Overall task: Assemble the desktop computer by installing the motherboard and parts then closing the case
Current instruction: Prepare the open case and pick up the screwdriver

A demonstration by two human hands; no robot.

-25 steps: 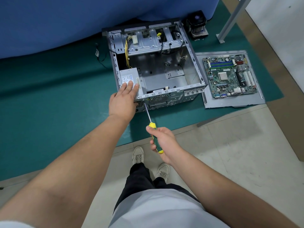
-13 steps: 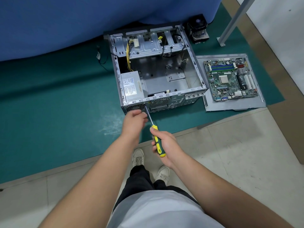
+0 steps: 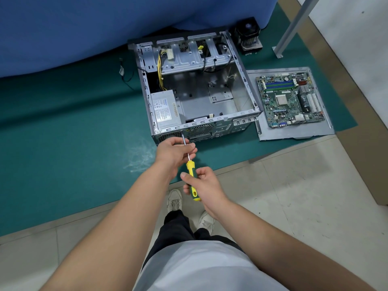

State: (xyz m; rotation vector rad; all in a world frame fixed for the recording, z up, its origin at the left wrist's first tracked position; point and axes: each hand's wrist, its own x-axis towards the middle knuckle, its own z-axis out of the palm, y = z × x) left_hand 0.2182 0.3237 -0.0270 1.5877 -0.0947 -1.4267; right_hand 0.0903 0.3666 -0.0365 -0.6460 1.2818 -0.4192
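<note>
An open grey computer case [image 3: 244, 80] lies on a green mat, with a power supply [image 3: 164, 110] in its near left corner. The green motherboard [image 3: 289, 97] rests on a grey side panel [image 3: 294, 133] to the right of the case. My right hand [image 3: 202, 184] grips the yellow and green handle of a screwdriver [image 3: 192, 175]. Its tip meets the case's rear face by the power supply. My left hand [image 3: 174, 153] pinches the metal shaft near the case.
A black CPU cooler [image 3: 247, 36] sits beyond the case's far right corner. A blue cloth [image 3: 84, 28] hangs behind the case. A metal leg [image 3: 291, 28] stands at the upper right. A loose cable [image 3: 126, 74] lies left of the case. My feet [image 3: 174, 199] are on the tiled floor.
My left hand left the top of the power supply, came down to the rear face and took the screwdriver shaft. My right hand stayed on the handle.
</note>
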